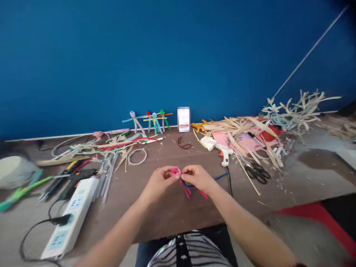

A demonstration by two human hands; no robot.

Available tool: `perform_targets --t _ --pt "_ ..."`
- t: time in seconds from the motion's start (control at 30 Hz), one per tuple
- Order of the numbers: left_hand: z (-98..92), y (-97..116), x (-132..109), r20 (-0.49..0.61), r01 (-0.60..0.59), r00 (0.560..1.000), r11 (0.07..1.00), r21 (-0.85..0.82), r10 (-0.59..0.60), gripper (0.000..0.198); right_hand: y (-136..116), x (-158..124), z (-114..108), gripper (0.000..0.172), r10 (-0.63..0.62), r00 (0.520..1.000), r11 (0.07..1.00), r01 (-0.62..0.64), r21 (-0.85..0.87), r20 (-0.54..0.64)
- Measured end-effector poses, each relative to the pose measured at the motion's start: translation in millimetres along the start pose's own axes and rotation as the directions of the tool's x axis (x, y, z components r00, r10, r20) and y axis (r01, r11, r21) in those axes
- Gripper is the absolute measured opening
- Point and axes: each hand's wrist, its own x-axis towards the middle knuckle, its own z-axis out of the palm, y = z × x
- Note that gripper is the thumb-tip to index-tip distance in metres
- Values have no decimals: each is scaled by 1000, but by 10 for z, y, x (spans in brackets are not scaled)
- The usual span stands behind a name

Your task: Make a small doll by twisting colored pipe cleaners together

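Both of my hands are held together over the middle of the brown table (164, 218), pinching a small pink coil (175, 171) between their fingertips. My left hand (160, 182) grips its left side, and my right hand (196, 178) grips its right side. Two pink strips (185, 189) hang down from the coil below my fingers. A thin blue strand (219, 177) runs out to the right beneath my right hand. My fingers hide part of the coil.
A hot glue gun (224, 154) lies right of my hands, near black scissors (258, 173) and a heap of dried straw strips (244, 133). A white power strip (71, 217) lies at the left. Small colourful stick figures (154, 122) stand against the blue wall.
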Motion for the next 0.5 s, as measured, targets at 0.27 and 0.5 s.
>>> perform_targets --t 0.27,0.5 --pt "103 -179 -50 77 60 997 850 -524 -23 32 -32 39 26 25 151 982 927 -100 360 -117" --pt "311 -211 -24 -107 -46 994 907 -420 1 30 13 9 77 29 165 973 905 -84 417 -162"
